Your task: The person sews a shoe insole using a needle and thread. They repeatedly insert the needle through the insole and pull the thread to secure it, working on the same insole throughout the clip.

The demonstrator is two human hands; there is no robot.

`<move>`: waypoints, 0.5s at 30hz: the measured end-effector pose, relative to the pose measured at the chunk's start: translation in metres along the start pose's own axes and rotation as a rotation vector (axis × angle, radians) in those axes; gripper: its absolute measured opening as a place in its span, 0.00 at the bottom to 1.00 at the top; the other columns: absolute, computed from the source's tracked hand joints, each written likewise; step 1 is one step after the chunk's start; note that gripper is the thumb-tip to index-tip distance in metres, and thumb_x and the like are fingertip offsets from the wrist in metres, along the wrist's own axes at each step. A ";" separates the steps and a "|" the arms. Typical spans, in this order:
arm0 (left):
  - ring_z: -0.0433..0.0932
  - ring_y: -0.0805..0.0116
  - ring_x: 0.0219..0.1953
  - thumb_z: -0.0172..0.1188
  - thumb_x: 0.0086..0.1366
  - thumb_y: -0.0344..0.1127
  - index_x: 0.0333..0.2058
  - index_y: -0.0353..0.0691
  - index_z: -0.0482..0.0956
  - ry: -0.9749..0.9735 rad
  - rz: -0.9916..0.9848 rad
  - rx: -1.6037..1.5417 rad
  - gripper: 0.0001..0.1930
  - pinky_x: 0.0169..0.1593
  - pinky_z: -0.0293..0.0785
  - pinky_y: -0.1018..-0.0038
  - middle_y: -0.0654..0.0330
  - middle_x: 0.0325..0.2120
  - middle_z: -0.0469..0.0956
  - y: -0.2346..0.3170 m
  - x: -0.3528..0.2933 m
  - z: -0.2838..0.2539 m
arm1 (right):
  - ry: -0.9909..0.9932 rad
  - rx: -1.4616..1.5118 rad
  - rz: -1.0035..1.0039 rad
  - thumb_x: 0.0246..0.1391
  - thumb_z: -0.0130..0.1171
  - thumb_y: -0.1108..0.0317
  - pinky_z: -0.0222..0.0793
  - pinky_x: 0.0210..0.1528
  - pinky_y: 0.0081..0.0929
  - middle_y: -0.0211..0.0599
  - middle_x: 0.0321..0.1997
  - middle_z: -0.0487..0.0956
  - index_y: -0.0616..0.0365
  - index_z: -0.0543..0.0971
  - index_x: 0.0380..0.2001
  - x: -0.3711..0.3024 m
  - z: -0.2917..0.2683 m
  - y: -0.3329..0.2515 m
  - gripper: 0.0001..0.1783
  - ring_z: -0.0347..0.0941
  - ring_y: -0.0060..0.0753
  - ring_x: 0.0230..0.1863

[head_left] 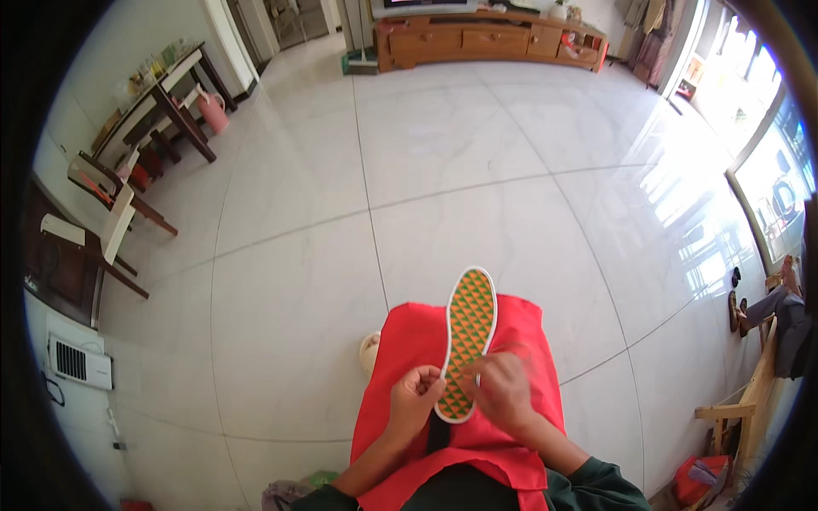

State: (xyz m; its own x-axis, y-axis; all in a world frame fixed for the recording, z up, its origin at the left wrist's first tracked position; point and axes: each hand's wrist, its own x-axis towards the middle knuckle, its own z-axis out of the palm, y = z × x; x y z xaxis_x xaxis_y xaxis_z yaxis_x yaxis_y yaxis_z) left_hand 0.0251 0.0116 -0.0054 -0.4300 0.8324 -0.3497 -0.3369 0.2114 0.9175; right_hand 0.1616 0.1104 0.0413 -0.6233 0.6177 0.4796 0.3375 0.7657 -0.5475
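Observation:
An insole (471, 319) with an orange and green triangle pattern and a white border lies lengthwise over my lap, its wider end pointing away from me. My left hand (415, 399) pinches the insole's left edge near the heel between thumb and fingers. Over its right side, my right hand (503, 389) is curled with the fingertips drawn together above the patterned face. That hand is slightly blurred, and whatever it may hold is too small to make out. Beneath the insole, a red apron (400, 341) covers my lap.
Shiny white tiles (290, 298) surround me. A wooden TV cabinet (494, 43) stands at the far wall. To the left are a table (183, 81), chairs (119, 226), a pink jug (213, 112) and a white air cooler (79, 361). Another person's legs (771, 319) rest at the right, beside a wooden frame (754, 396).

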 end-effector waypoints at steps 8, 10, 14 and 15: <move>0.75 0.81 0.30 0.55 0.63 0.27 0.38 0.32 0.74 -0.113 0.041 -0.046 0.06 0.35 0.72 0.85 0.65 0.28 0.76 0.004 0.001 0.005 | -0.051 0.029 -0.025 0.39 0.65 0.69 0.62 0.36 0.30 0.26 0.29 0.74 0.49 0.78 0.27 -0.007 0.012 0.006 0.08 0.70 0.32 0.32; 0.75 0.81 0.30 0.56 0.63 0.27 0.38 0.33 0.74 -0.131 0.032 -0.039 0.06 0.35 0.72 0.85 0.65 0.28 0.76 0.005 -0.001 0.003 | -0.054 0.007 -0.007 0.39 0.65 0.69 0.62 0.36 0.30 0.26 0.29 0.74 0.49 0.78 0.27 -0.008 0.012 0.005 0.08 0.69 0.32 0.32; 0.75 0.81 0.32 0.56 0.62 0.26 0.41 0.33 0.72 -0.188 0.040 0.009 0.08 0.36 0.72 0.84 0.65 0.29 0.75 -0.001 -0.001 -0.004 | -0.070 -0.004 -0.035 0.38 0.65 0.70 0.62 0.36 0.30 0.26 0.31 0.73 0.49 0.77 0.28 -0.010 0.016 0.006 0.10 0.69 0.32 0.34; 0.75 0.81 0.32 0.56 0.62 0.26 0.42 0.33 0.71 -0.208 0.043 0.030 0.09 0.36 0.72 0.84 0.65 0.30 0.75 -0.002 0.000 -0.005 | -0.083 -0.004 -0.062 0.38 0.64 0.70 0.62 0.36 0.30 0.26 0.32 0.73 0.49 0.77 0.28 -0.010 0.016 0.007 0.10 0.69 0.33 0.34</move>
State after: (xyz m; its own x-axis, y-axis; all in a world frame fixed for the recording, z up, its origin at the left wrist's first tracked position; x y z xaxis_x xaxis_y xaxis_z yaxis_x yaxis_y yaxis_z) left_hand 0.0214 0.0084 -0.0087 -0.2604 0.9281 -0.2663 -0.2954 0.1860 0.9371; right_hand 0.1589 0.1071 0.0216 -0.6995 0.5521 0.4538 0.2994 0.8030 -0.5154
